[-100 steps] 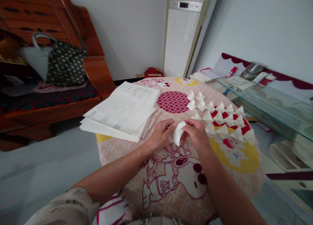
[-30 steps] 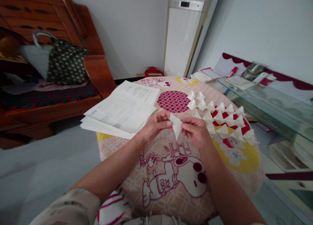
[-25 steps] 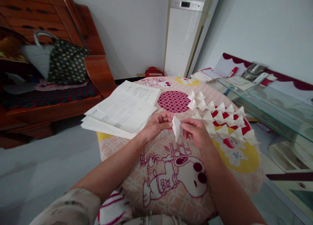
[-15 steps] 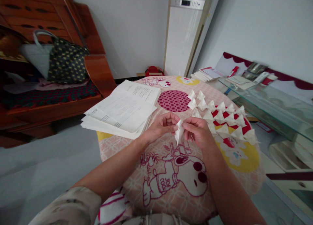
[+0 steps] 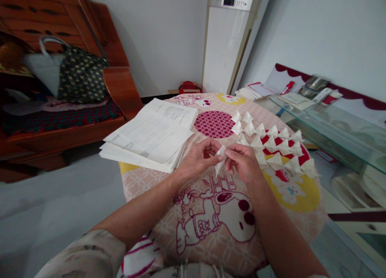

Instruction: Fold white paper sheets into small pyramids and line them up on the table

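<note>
One paper (image 5: pixel 222 166) is hanging pinched between left hand (image 5: pixel 200 157) and right hand (image 5: pixel 245 161) above the cloth (image 5: pixel 144 182); hands are working closer together than a second ago. Cloth is reading "JOE COOL"; stack (image 5: pixel 155 135) is looking illegible.

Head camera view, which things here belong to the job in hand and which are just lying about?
Seem to belong:
folded paper piece, between the left hand and right hand
pointed paper shapes, grouped at right
stack of printed sheets, probably

Seem just lying about:
dark patterned bag on the wooden seat
shiny metal item, far right
</note>
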Available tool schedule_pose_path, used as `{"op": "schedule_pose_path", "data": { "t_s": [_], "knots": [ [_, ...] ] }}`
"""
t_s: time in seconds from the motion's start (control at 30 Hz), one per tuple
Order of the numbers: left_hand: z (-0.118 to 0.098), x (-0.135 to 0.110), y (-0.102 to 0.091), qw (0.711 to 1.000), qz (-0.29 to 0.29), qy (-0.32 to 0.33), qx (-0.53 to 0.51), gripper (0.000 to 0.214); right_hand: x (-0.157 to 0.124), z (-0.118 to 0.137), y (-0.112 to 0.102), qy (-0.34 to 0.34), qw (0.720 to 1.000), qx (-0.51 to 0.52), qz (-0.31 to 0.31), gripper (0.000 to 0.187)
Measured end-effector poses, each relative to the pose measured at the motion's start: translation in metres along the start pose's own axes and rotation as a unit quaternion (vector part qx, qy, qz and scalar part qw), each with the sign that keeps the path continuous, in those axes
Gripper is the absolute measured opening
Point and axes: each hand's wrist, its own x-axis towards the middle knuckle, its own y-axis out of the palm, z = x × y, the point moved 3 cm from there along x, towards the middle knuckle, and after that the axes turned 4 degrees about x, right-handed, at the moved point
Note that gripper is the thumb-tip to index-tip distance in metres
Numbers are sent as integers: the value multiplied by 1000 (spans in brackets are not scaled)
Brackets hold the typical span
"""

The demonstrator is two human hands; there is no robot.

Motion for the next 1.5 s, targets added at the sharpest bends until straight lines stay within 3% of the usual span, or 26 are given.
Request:
{"op": "schedule_pose_path", "data": {
  "t_s": [0.17,0.4,0.63,1.0,1.1,1.3,1.5],
  "knots": [
    [2,0,0,999,3,-5,-39,35,-1,2,-1,-1,1000,-12,-7,22],
    [8,-5,-3,997,4,-8,77,25,-3,7,0,-29,995,-90,-13,25],
    [3,-8,-3,994,-2,2,111,22,-4,11,3,-51,989,-137,-6,30],
    [-7,-12,-1,977,-25,39,206,20,-6,15,9,-121,953,-277,-26,17],
    [-5,-12,-1,981,-18,29,188,22,-6,15,9,-119,953,-276,-36,16],
    [3,-8,-1,999,-4,24,47,23,-6,14,8,-119,955,-268,-49,20],
    [4,-9,1,998,7,21,59,20,-3,9,5,-128,954,-269,-39,19]
  ]
}}
